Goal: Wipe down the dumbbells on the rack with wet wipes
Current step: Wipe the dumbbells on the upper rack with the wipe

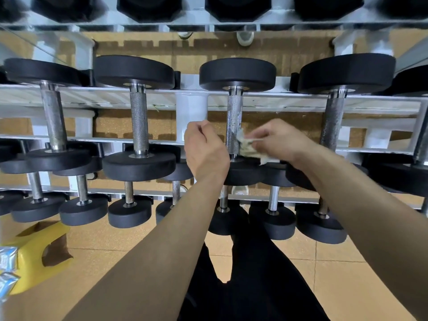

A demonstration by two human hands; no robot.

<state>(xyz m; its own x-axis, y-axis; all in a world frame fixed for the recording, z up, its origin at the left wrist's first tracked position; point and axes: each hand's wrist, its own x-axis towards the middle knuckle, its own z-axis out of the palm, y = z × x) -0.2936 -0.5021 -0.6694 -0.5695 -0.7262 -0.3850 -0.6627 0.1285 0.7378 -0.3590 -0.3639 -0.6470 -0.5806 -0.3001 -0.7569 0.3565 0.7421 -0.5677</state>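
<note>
Looking down onto a white three-tier rack (370,105) of black-headed dumbbells.

Middle tier: four dumbbells lie front to back across the rails, knurled steel handles showing. The one being worked is the third dumbbell (234,112) from the left, just right of the rack's white centre post (191,110).

Right hand (282,140): fingers curled and pinching a crumpled, off-white wet wipe (249,148). The wipe is pressed against the right side of that handle at its near end, just above the near head. A loose tail of it hangs over the head's top.

Left hand (203,149): back of the hand toward the camera, fingers clenched in a loose fist. Nothing is seen in it. It sits just left of the same handle, in front of the centre post; whether it touches the handle cannot be told.

Neighbours on this tier: second dumbbell (139,121) to the left and fourth dumbbell (333,121) to the right, both lying in their cradles well apart from the hands.

Bottom tier: a row of smaller dumbbells (129,214), partly hidden behind both forearms. Top tier: only the black heads (150,8) are in view.

Floor (324,262): tan tiles. A yellow cardboard box (39,246) sits at lower left, with blue-and-white packets (8,258) just beside it at the frame edge. The person's dark trousers (254,274) show between the arms.
</note>
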